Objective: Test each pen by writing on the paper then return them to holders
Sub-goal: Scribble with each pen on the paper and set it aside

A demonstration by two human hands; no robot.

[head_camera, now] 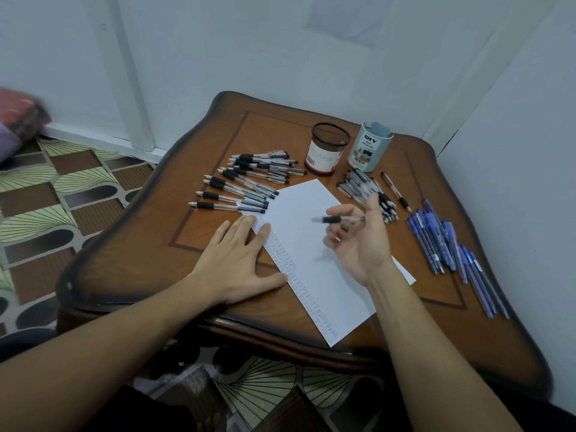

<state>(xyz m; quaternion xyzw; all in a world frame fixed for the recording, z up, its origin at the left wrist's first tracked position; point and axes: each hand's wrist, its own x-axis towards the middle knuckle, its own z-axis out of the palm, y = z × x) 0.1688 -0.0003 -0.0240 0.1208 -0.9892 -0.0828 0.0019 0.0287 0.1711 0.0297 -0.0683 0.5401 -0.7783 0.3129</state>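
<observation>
Angled white paper (311,254) mid-table, clear pen (339,219) held above it; black pens (246,186) far left, blue pens (436,241) right, two upright holders (326,151) far.

single head view, high and close, facing forward-down over table (436,322), corner walls behind

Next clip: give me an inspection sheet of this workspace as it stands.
Surface: wooden table, paper with writing down its left edge.
Job's things: black pens in two piles, blue pens at right; mesh holder and blue holder, no pens sticking out.
Clutter: nothing seen.
Grippers: left hand flat on the paper's edge; right hand holds a black pen above the paper.
Cables: nothing seen.
Surroundings: pale walls, patterned floor.
</observation>
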